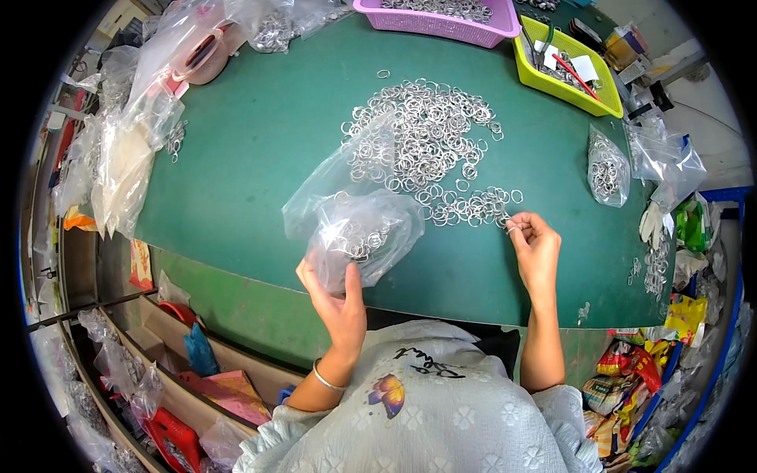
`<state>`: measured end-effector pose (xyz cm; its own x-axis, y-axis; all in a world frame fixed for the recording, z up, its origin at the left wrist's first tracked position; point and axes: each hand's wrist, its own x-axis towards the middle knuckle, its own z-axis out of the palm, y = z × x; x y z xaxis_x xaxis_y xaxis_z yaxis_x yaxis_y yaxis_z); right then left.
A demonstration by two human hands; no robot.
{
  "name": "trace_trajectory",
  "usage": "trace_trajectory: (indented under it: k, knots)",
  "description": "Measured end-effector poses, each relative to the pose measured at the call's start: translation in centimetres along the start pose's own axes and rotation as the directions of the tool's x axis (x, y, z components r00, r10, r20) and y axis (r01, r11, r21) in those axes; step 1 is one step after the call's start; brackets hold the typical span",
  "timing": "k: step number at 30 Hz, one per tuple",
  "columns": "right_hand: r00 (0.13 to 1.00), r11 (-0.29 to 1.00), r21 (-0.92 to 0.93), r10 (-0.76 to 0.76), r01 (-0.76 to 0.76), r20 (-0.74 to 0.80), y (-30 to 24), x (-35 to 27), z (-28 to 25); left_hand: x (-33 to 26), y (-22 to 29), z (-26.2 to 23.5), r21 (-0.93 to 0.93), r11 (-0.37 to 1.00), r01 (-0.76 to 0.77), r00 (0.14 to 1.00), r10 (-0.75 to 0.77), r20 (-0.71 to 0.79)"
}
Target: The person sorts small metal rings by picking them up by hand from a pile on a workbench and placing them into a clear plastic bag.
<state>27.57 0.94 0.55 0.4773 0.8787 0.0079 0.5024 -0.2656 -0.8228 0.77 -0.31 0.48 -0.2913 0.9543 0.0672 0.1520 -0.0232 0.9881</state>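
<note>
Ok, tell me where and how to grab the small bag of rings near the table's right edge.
I'd cup the small bag of rings around its bulging middle, where the rings bunch; its far end narrows to thin film that may slip. Come with the right hand from the left, over the green tabletop, probably the easier side, since loose clear plastic lies close on its right.

Green tabletop (244,134) with loose metal rings (430,130); purple basket (441,27); yellow-green basket (561,91)
</note>
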Motion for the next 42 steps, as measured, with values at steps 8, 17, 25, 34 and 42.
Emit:
trace_trajectory:
  k: [8, 17, 25, 34, 42]
  knots:
    - [0.983, 0.92, 0.358, 0.115, -0.159, 0.14, -0.7, -0.5, -1.4, -0.2, -0.3, -0.1, 0.011, 1.0, 0.001, 1.0, -0.001, -0.002]
    - [0.719, 0.743, 0.061, -0.663, 0.667, 0.207, -8.2, -5.0, 7.8, -0.1, 0.3, 0.5, -0.047, 0.999, 0.004, 1.0, -0.003, 0.021]
    - [0.764, 0.783, 0.111, -0.622, 0.612, 0.17, -7.0, -3.8, 4.5, 0.0, -0.3, 0.4, -0.014, 1.0, -0.021, 1.0, 0.021, 0.005]
    - [0.862, 0.753, -0.454, -0.503, 0.476, 0.07, 1.3, -1.0, 0.1, 0.1, -0.1, 0.5, -0.028, 1.0, -0.011, 1.0, 0.012, 0.028]
    - [0.872, 0.87, -0.181, -0.48, 0.458, -0.1, 0.4, -1.7, 0.0, 0.1, 0.1, 0.4, -0.002, 1.0, -0.01, 1.0, 0.01, 0.017]
